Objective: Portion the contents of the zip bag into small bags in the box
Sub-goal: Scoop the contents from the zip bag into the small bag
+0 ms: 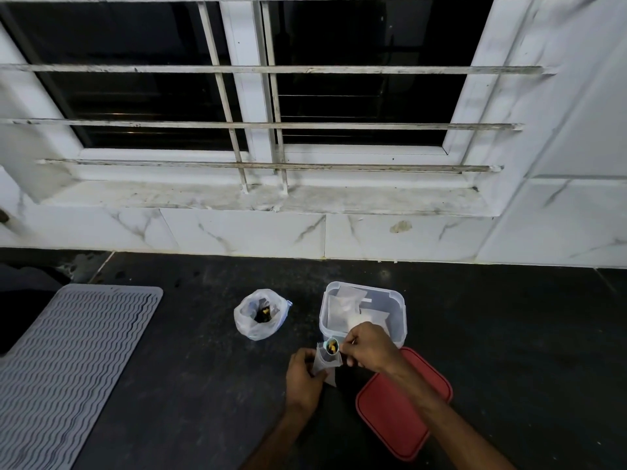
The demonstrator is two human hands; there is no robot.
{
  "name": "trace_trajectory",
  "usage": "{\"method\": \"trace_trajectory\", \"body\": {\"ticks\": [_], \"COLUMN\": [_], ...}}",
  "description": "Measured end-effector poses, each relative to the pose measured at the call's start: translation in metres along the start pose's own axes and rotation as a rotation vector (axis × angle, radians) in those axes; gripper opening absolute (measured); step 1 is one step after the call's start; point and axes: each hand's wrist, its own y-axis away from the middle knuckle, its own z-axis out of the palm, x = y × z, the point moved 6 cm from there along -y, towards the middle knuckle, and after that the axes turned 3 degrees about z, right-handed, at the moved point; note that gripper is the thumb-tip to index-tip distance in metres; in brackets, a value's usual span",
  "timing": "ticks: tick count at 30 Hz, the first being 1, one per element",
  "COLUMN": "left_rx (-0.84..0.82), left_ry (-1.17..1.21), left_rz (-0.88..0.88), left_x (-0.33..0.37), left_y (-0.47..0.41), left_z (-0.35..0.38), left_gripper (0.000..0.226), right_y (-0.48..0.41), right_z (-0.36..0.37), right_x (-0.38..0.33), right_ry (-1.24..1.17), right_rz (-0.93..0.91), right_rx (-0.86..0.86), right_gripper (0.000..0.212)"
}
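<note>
Our left hand holds a small bag. Our right hand pinches a little scoop of yellow bits at its top. The open zip bag sits beside the box, and a red lid lies near.

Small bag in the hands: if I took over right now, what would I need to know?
Hands: the left hand holds one small bag open in front of the box. The right hand pinches a small scoop of yellow bits at that bag's mouth.
Things: the zip bag stands open left of the box, with contents still inside. The box holds more small bags; its red lid lies on the counter beside it.
Done: one portion scooped. I cannot tell if the bags in the box are filled.
Left: tip the scoop in, put the bag in the box, and repeat.
</note>
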Motion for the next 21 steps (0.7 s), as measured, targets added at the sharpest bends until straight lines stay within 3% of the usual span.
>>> {"method": "trace_trajectory", "body": {"ticks": [4, 7, 9, 13, 17, 21], "left_rx": [-0.026, -0.059, -0.061, -0.058, -0.066, -0.076], "left_ry": [0.124, 0.227, 0.265, 0.265, 0.23, 0.224], "left_rz": [-0.015, -0.001, 0.007, -0.009, -0.01, 0.0], "left_x": [0.002, 0.016, 0.02, 0.017, 0.011, 0.012], "left_y": [0.003, 0.007, 0.007, 0.005, 0.002, 0.0], "left_z": [0.002, 0.005, 0.006, 0.007, 0.009, 0.009], "left_gripper": [0.038, 0.044, 0.045, 0.049, 0.049, 0.055], "right_y": [0.011, 0.022, 0.025, 0.025, 0.023, 0.015], "right_z": [0.008, 0.015, 0.012, 0.006, 0.0, -0.002], "right_x": [-0.016, -0.034, -0.037, -0.028, -0.013, 0.002], "right_ry": [0.171, 0.45, 0.503, 0.426, 0.177, -0.094], "right_rz": [-0.097, -0.201, -0.205, -0.186, -0.137, -0.064], "right_rx": [0.065, 0.103, 0.133, 0.184, 0.317, 0.319], "right_gripper": [0.011, 0.02, 0.024, 0.03, 0.014, 0.006]}}
